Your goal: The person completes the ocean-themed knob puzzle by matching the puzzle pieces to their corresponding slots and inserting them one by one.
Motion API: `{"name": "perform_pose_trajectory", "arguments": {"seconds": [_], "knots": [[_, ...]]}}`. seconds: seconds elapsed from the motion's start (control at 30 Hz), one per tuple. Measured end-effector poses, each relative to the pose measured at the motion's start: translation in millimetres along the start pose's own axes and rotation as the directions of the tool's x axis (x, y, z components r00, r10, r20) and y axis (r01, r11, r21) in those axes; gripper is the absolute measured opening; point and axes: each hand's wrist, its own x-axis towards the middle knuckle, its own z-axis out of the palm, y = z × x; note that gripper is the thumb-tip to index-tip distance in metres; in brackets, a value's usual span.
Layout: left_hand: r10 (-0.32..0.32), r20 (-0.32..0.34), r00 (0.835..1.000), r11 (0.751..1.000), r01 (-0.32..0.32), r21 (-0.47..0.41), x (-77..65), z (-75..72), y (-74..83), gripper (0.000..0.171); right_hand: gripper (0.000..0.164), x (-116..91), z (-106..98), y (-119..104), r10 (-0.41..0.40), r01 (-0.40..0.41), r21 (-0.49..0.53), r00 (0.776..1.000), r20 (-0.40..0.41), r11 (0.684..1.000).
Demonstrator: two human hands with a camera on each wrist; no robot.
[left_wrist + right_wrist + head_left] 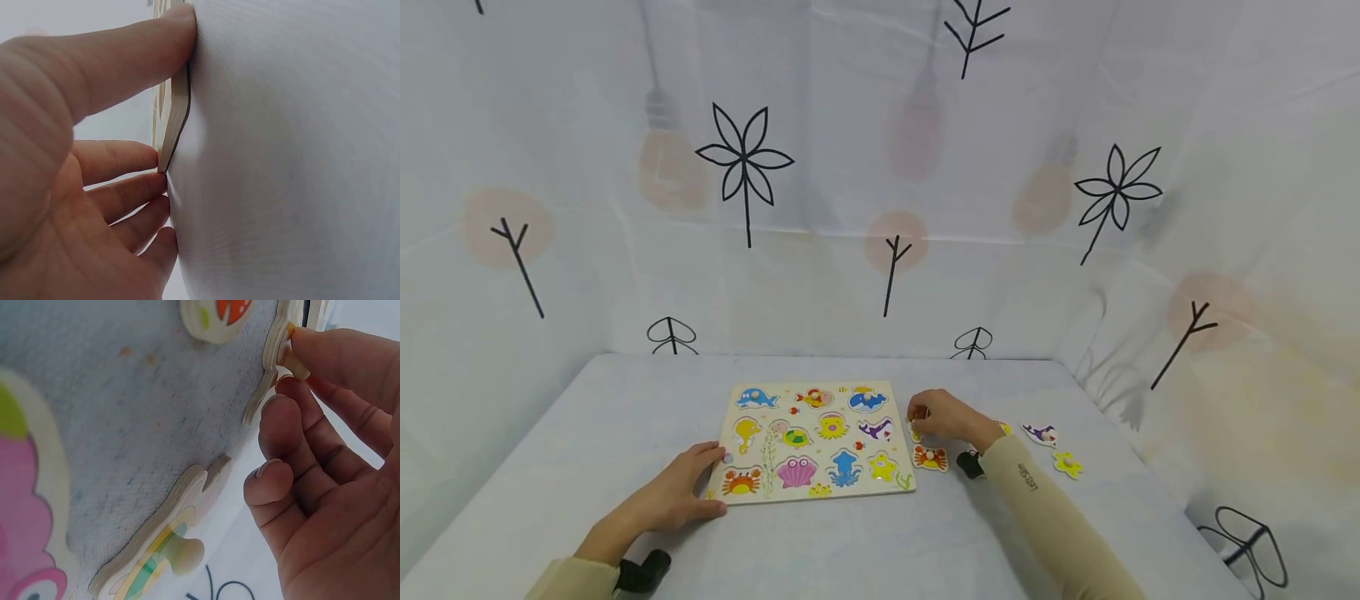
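Note:
A wooden puzzle board (775, 493) with colourful sea animals lies on the table. My left hand (673, 492) rests at its near left corner, thumb along the front edge and fingertips at the left edge. In the left wrist view, the thumb (125, 59) and the index fingertip touch the board's side (178, 109). Just right of the board, my right hand (946, 415) pinches the wooden knob (292, 361) of a puzzle piece (270, 369) between thumb and fingers. That piece is mostly hidden under the hand in the head view. A crab piece (930, 457) lies close below it.
Farther right lie a purple whale-like piece (1041, 434) and a yellow star piece (1067, 465). A striped piece with a knob (150, 559) and a pink piece (25, 506) show in the right wrist view. A printed cloth (835, 292) hangs behind the table.

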Motion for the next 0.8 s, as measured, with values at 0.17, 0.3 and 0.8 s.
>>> {"name": "perform_pose_trajectory", "arguments": {"seconds": [0.17, 0.3, 0.8], "knots": [[0.017, -0.007, 1.000, 1.000, -0.017, -0.009, -1.2, 0.0, -0.1, 0.088, 0.005, -1, 0, -1, -0.013, 0.013, 0.000, 1.000, -0.001, 1.000], [0.028, -0.009, 1.000, 0.999, -0.028, -0.015, -2.2, 0.9, -0.3, 0.087, 0.005, -2, -1, -1, -0.010, 0.010, 0.004, 1.000, 0.000, 1.000], [0.038, -0.012, 0.999, 0.999, -0.039, -0.014, -1.9, 1.1, -1.2, 0.088, 0.005, 1, -5, -17, -0.107, 0.106, -0.035, 0.994, -0.032, 0.994]]}}
